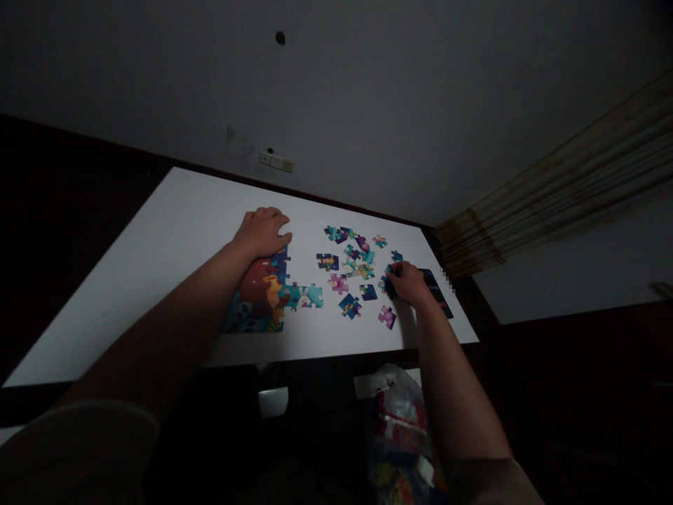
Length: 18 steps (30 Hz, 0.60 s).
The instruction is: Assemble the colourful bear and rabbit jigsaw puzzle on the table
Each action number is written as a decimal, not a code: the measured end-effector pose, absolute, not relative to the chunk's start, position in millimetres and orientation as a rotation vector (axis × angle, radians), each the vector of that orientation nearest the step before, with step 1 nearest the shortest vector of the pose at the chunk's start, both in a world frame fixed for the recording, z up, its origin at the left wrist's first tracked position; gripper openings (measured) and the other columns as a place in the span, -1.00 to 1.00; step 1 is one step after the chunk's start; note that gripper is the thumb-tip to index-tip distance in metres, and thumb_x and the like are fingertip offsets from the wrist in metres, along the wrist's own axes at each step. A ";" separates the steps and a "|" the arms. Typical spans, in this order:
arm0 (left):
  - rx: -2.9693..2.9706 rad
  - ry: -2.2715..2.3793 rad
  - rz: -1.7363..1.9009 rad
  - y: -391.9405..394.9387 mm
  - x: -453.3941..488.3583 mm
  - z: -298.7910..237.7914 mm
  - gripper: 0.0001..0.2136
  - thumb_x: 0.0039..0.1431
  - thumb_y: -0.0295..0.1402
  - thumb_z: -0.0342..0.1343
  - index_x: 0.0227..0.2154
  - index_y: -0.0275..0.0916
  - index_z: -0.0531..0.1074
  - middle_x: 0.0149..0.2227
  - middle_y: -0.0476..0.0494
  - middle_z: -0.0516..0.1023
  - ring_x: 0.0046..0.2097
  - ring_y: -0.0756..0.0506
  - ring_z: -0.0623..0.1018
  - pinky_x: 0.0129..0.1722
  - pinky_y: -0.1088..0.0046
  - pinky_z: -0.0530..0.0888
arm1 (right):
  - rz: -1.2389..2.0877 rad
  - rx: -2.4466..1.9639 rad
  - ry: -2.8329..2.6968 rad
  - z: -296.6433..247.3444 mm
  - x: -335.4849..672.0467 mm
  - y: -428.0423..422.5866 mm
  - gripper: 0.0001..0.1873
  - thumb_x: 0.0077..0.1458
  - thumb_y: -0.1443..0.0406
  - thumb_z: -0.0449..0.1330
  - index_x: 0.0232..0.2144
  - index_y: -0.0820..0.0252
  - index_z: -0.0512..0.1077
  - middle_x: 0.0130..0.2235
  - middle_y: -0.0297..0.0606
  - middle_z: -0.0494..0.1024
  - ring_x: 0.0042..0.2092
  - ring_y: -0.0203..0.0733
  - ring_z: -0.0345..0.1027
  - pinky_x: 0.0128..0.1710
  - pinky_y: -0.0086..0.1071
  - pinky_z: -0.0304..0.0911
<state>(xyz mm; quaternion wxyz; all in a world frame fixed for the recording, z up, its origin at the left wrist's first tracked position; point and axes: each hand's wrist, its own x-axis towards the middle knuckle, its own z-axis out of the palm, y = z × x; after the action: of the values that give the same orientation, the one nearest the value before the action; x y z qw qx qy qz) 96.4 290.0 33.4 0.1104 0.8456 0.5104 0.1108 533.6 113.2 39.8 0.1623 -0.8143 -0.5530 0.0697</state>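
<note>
My left hand [263, 231] lies with fingers spread over the top edge of a partly joined jigsaw puzzle [263, 291], which has a reddish-brown figure. From the puzzle's right side juts a joined teal strip with a white rabbit [305, 297]. At the right of the loose pieces, my right hand [409, 282] is closed, its fingertips pinching a dark blue and teal puzzle piece [388, 272] that they partly hide. Several loose puzzle pieces [360, 269] are scattered between my hands, some overlapping. A pink-purple piece [388, 317] lies below my right hand.
A dark phone-like device [437, 293] lies on the white table [158, 245] beyond my right wrist. Past the far edge stands a wall with a socket strip [276, 162]. A clear plastic bag [399, 407] is below the near edge. A curtain [473, 238] hangs right.
</note>
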 end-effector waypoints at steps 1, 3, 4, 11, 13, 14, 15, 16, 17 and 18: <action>2.484 1.496 0.328 290.0 96.3 33.3 -0.41 0.58 0.01 0.11 0.50 -0.06 0.61 0.62 -0.32 0.51 0.58 -0.51 0.43 0.58 -0.17 0.36 | 0.224 -2.315 -1.537 40.1 531.4 112.8 -0.68 0.25 0.24 0.45 0.05 0.05 0.73 -0.08 -0.06 0.82 0.14 0.26 0.73 0.30 0.10 0.56; 2.484 1.493 0.339 289.2 96.2 33.4 -0.41 0.58 0.01 0.11 0.50 -0.07 0.61 0.62 -0.32 0.51 0.58 -0.51 0.43 0.58 -0.17 0.35 | 0.292 -2.318 -1.455 40.5 527.0 112.2 -0.58 0.20 0.26 0.46 0.12 0.05 0.70 -0.04 -0.08 0.82 0.16 0.23 0.71 0.30 0.06 0.56; 2.483 1.495 0.346 288.7 96.2 33.6 -0.41 0.58 0.00 0.11 0.50 -0.07 0.61 0.62 -0.32 0.51 0.58 -0.51 0.43 0.58 -0.16 0.35 | 0.314 -2.306 -1.446 40.7 525.4 112.0 -0.53 0.20 0.27 0.45 0.17 0.07 0.69 0.00 -0.05 0.82 0.16 0.23 0.71 0.30 0.06 0.57; 2.470 1.499 0.361 288.5 96.0 32.0 -0.45 0.57 0.01 0.15 0.48 0.00 0.63 0.59 -0.26 0.54 0.56 -0.46 0.44 0.58 -0.13 0.36 | 0.122 -2.408 -1.565 44.4 532.6 105.5 -0.57 0.28 0.09 0.47 0.08 0.20 0.79 0.00 0.19 0.83 0.19 0.44 0.73 0.31 0.22 0.59; 2.464 1.493 0.375 289.1 96.2 30.9 -0.45 0.57 0.02 0.16 0.48 0.01 0.63 0.59 -0.26 0.54 0.56 -0.47 0.43 0.58 -0.14 0.36 | 0.180 -2.438 -1.591 45.6 534.7 103.0 -0.63 0.35 0.06 0.43 0.02 0.16 0.82 -0.05 0.14 0.86 0.10 0.40 0.78 0.22 0.17 0.63; 2.460 1.491 0.379 289.2 96.4 30.6 -0.44 0.57 0.02 0.16 0.48 0.01 0.63 0.59 -0.26 0.54 0.56 -0.48 0.43 0.57 -0.15 0.36 | 0.210 -2.435 -1.597 46.3 534.5 102.2 -0.64 0.37 0.08 0.41 0.03 0.15 0.83 -0.03 0.13 0.87 0.07 0.37 0.80 0.19 0.15 0.65; 2.457 1.491 0.383 289.2 96.7 30.3 -0.44 0.56 0.02 0.16 0.48 0.01 0.63 0.59 -0.27 0.54 0.56 -0.49 0.43 0.57 -0.16 0.35 | 0.233 -2.427 -1.597 47.1 533.3 101.9 -0.64 0.39 0.10 0.40 0.06 0.16 0.83 -0.01 0.12 0.88 0.06 0.35 0.81 0.18 0.12 0.65; 2.454 1.492 0.387 289.0 96.9 30.3 -0.44 0.56 0.01 0.16 0.48 0.01 0.64 0.59 -0.27 0.54 0.56 -0.50 0.43 0.57 -0.17 0.35 | 0.250 -2.420 -1.591 48.1 531.4 102.0 -0.63 0.38 0.12 0.41 0.08 0.16 0.84 0.01 0.12 0.88 0.06 0.33 0.81 0.18 0.11 0.66; 2.451 1.494 0.391 288.7 97.2 30.4 -0.44 0.56 0.01 0.16 0.48 0.01 0.64 0.59 -0.27 0.54 0.56 -0.51 0.43 0.57 -0.18 0.35 | 0.267 -2.416 -1.582 49.2 528.9 102.6 -0.62 0.37 0.13 0.42 0.10 0.17 0.84 0.02 0.13 0.89 0.07 0.33 0.81 0.18 0.10 0.66; 2.449 1.496 0.394 288.3 97.3 30.6 -0.44 0.56 0.00 0.17 0.48 0.01 0.64 0.59 -0.27 0.54 0.56 -0.51 0.43 0.57 -0.18 0.34 | 0.287 -2.415 -1.572 50.4 526.0 103.5 -0.61 0.36 0.13 0.44 0.12 0.17 0.84 0.03 0.13 0.89 0.09 0.33 0.81 0.19 0.10 0.66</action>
<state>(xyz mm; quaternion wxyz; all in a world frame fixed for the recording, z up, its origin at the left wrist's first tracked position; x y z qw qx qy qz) 97.3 288.3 30.6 0.1222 0.8390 0.5127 0.1348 526.0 103.5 50.4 0.1227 -0.8276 -0.5389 0.0985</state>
